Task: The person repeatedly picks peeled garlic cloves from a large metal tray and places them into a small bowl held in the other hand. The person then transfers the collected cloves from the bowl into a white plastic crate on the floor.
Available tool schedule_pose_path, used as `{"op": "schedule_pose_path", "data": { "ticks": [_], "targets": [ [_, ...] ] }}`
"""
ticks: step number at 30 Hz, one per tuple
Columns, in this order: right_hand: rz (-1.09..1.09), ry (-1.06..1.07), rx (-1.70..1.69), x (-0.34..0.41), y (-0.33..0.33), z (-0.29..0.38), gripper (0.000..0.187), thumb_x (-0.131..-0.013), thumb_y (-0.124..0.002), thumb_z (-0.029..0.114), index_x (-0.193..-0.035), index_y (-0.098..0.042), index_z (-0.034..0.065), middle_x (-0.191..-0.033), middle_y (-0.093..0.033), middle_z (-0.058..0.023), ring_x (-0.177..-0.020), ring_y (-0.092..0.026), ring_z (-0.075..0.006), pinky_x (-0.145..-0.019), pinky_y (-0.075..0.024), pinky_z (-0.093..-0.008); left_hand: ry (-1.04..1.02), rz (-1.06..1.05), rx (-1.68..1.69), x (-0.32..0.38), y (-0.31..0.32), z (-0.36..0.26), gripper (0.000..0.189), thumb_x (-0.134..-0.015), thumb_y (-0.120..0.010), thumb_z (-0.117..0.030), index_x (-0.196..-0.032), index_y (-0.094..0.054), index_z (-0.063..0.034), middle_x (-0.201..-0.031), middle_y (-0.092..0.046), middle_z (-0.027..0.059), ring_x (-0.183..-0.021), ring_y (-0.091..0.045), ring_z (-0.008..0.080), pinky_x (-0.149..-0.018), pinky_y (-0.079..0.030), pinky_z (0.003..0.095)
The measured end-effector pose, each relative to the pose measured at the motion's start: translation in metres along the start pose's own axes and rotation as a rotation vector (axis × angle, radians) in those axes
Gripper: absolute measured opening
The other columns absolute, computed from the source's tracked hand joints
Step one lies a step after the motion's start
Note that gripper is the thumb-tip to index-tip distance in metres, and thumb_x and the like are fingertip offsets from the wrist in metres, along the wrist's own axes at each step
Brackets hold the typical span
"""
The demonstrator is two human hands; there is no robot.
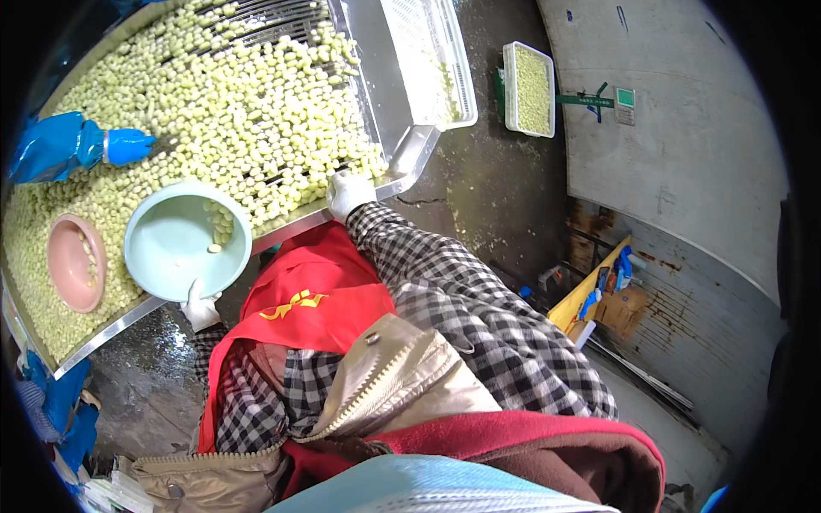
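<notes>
My left hand [201, 309], in a white glove, grips the near rim of a pale blue plastic bowl [173, 237]. The bowl is tilted towards me, with several pale green oval fruits or nuts [221, 224] along its far right inner wall. My right hand [349, 193], also gloved in white, rests at the near right edge of the metal sorting table [321, 221], against the heap of pale green pieces [282, 109]. Its fingers are partly hidden, so I cannot tell whether it holds any.
A pink bowl [76, 263] with a few pieces sits left on the heap. Another person's blue-gloved hand [128, 146] reaches in from the left. A white perforated crate [465, 96] adjoins the table's right end. A filled crate [532, 90] stands on a scale beyond.
</notes>
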State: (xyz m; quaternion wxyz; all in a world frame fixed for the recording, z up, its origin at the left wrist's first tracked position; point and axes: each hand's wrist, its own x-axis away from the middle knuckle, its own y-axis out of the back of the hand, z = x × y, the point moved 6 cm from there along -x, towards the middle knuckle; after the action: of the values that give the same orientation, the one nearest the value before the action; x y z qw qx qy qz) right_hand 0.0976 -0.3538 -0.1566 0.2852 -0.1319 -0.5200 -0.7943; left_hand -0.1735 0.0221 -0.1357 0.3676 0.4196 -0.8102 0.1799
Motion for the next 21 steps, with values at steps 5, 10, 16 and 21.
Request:
{"op": "schedule_pose_path", "data": {
  "ticks": [5, 10, 16, 21],
  "targets": [
    [-0.097, 0.01, 0.013, -0.002, -0.006, 0.004, 0.022, -0.088, -0.061, 0.026, -0.096, -0.069, 0.0067, -0.096, -0.068, -0.0158, -0.096, -0.067, -0.0327, -0.084, -0.0546, -0.0443, 0.29, 0.077, 0.16, -0.006, 0.011, 0.017, 0.049, -0.093, -0.058, -0.005, -0.14, -0.043, -0.0056, -0.126, -0.059, 0.0159, -0.103, -0.065, 0.0303, -0.079, -0.057, 0.0422],
    [-0.121, -0.006, 0.069, -0.001, -0.009, 0.007, 0.021, -0.089, -0.062, 0.026, -0.101, -0.069, 0.0103, -0.101, -0.068, -0.0124, -0.095, -0.066, -0.0332, -0.085, -0.0544, -0.0432, 0.143, 0.016, 0.029, -0.001, 0.017, -0.004, 0.049, -0.094, -0.058, -0.008, -0.14, -0.042, -0.0054, -0.126, -0.06, 0.0109, -0.108, -0.062, 0.0256, -0.095, -0.049, 0.0412],
    [-0.173, 0.021, 0.035, 0.0, -0.008, 0.007, 0.017, -0.09, -0.06, 0.024, -0.099, -0.07, 0.0134, -0.093, -0.07, -0.0134, -0.093, -0.066, -0.0333, -0.083, -0.0536, -0.0446, -0.349, 0.172, -0.377, 0.019, -0.009, -0.024, 0.038, -0.094, -0.06, -0.01, -0.13, -0.055, -0.003, -0.115, -0.066, 0.0106, -0.094, -0.066, 0.0215, -0.076, -0.055, 0.0327],
    [-0.145, -0.114, -0.031, -0.007, -0.006, 0.009, 0.031, -0.087, -0.067, 0.027, -0.112, -0.066, 0.0091, -0.111, -0.067, -0.0144, -0.104, -0.065, -0.0325, -0.092, -0.0524, -0.0431, -0.199, -0.032, 0.125, 0.024, -0.011, -0.004, 0.037, -0.093, -0.061, -0.008, -0.13, -0.056, -0.006, -0.118, -0.065, 0.0129, -0.092, -0.067, 0.0229, -0.065, -0.055, 0.0342]
  ]
}}
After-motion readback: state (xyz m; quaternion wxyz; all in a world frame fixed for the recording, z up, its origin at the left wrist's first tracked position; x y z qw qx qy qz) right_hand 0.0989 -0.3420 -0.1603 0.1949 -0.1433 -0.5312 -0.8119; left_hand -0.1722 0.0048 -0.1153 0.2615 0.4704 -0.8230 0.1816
